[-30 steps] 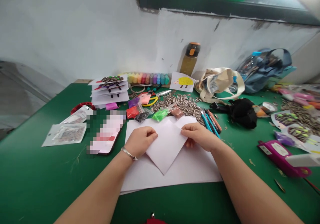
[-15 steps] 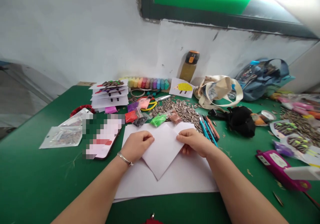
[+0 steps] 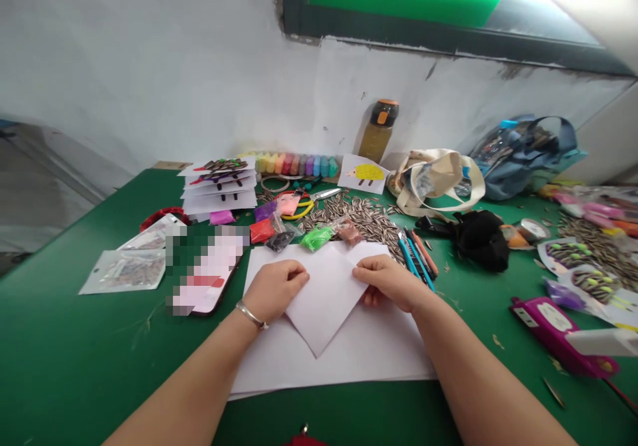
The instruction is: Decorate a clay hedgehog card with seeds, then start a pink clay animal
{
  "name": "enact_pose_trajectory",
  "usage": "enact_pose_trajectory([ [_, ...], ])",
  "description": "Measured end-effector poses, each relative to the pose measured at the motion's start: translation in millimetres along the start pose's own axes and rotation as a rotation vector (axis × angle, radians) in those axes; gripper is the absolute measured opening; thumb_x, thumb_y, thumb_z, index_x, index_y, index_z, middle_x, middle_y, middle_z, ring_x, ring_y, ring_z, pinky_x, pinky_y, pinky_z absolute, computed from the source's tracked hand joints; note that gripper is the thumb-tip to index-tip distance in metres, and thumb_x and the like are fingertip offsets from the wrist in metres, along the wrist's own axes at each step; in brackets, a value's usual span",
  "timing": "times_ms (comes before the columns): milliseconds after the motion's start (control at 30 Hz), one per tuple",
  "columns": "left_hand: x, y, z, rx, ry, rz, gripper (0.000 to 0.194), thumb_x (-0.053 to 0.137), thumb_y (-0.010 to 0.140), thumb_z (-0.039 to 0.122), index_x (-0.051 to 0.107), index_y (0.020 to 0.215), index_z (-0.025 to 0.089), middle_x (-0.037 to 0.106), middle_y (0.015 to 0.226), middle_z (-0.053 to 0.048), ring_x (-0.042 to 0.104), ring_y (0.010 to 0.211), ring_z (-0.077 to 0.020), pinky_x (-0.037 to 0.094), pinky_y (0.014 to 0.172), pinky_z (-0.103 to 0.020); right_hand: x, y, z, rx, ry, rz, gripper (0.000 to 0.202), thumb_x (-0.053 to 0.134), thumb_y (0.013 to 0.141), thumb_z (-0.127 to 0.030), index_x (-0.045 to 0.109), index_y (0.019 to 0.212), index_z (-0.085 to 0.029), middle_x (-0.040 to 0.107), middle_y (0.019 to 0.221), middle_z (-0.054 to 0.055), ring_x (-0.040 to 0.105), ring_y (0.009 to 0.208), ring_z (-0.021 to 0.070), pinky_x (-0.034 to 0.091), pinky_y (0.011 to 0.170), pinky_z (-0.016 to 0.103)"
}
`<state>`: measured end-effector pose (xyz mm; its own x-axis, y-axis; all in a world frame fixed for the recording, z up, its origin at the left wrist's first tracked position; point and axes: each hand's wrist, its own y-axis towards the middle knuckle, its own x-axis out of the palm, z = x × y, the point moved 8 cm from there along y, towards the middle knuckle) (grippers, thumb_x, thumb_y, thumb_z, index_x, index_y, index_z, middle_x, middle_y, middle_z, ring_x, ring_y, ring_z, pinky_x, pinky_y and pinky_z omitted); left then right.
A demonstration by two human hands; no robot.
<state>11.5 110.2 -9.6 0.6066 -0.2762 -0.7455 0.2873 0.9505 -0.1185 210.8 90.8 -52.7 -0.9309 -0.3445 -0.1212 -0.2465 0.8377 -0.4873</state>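
A small white sheet of paper (image 3: 321, 306), turned with one corner toward me, is held between my two hands. My left hand (image 3: 275, 291) pinches its left edge between thumb and fingers. On the opposite edge, my right hand (image 3: 385, 280) has a similar pinch, its lower fingers curled beneath. Under the small sheet lie larger white sheets (image 3: 349, 365) on the green table. Small bags of green clay (image 3: 317, 238), red clay (image 3: 261, 231) and brown clay (image 3: 349, 232) lie just beyond the paper.
Sunflower seeds (image 3: 366, 215) are heaped behind the bags, near scissors (image 3: 304, 207). Pens (image 3: 416, 256) lie right of the paper; a phone (image 3: 212, 270) lies left. Farther off are stacked cards (image 3: 219, 193), a bottle (image 3: 379, 130), a tote bag (image 3: 433, 180) and a magenta glue gun (image 3: 558, 336).
Both hands keep the same pinch on the small sheet. It and the hands have shifted only very slightly to the right.
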Motion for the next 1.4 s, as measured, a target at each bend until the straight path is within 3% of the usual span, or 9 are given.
enact_pose_trajectory([
  [500,1.1,-3,1,0.001,-0.009,0.008,0.023,0.050,0.080,0.035,0.069,0.077,0.023,0.072,0.081,0.001,0.063,0.078,-0.0181,0.042,0.068,-0.026,1,-8,0,-0.003,-0.008,0.019,0.029,0.058,0.077,-0.042,0.048,0.063,-0.018,0.057,0.049,-0.002,0.055,0.042,0.0093,0.038,0.040,0.018],
  [800,3.5,-11,-3,-0.046,-0.106,0.046,0.023,0.049,0.084,0.036,0.067,0.080,0.023,0.071,0.081,0.002,0.063,0.076,-0.0169,0.044,0.069,-0.026,-3,-11,8,-0.024,0.023,0.141,0.029,0.054,0.080,-0.045,0.053,0.068,-0.019,0.051,0.048,-0.004,0.050,0.042,0.0103,0.036,0.041,0.021],
  [1000,3.1,-14,-4,-0.054,-0.098,0.122,0.024,0.048,0.087,0.038,0.067,0.083,0.025,0.071,0.087,0.002,0.064,0.080,-0.0166,0.046,0.070,-0.025,-5,-10,9,-0.009,-0.047,0.201,0.030,0.049,0.082,-0.047,0.054,0.069,-0.020,0.049,0.051,-0.003,0.050,0.044,0.0126,0.037,0.043,0.023],
  [1200,5.4,-19,-9,-0.038,-0.044,0.173,0.025,0.047,0.089,0.040,0.068,0.090,0.027,0.072,0.092,-0.001,0.066,0.084,-0.0194,0.051,0.076,-0.027,-5,-9,1,-0.106,-0.229,0.248,0.034,0.043,0.086,-0.045,0.048,0.063,-0.020,0.047,0.056,-0.001,0.047,0.056,0.0143,0.034,0.050,0.024],
  [1400,3.1,-27,-14,-0.017,-0.036,0.265,0.021,0.052,0.085,0.042,0.069,0.088,0.030,0.073,0.089,0.000,0.068,0.082,-0.0207,0.055,0.075,-0.026,1,-5,0,-0.129,-0.292,0.208,0.035,0.040,0.087,-0.046,0.050,0.066,-0.020,0.049,0.062,0.000,0.047,0.064,0.0163,0.034,0.056,0.026],
])
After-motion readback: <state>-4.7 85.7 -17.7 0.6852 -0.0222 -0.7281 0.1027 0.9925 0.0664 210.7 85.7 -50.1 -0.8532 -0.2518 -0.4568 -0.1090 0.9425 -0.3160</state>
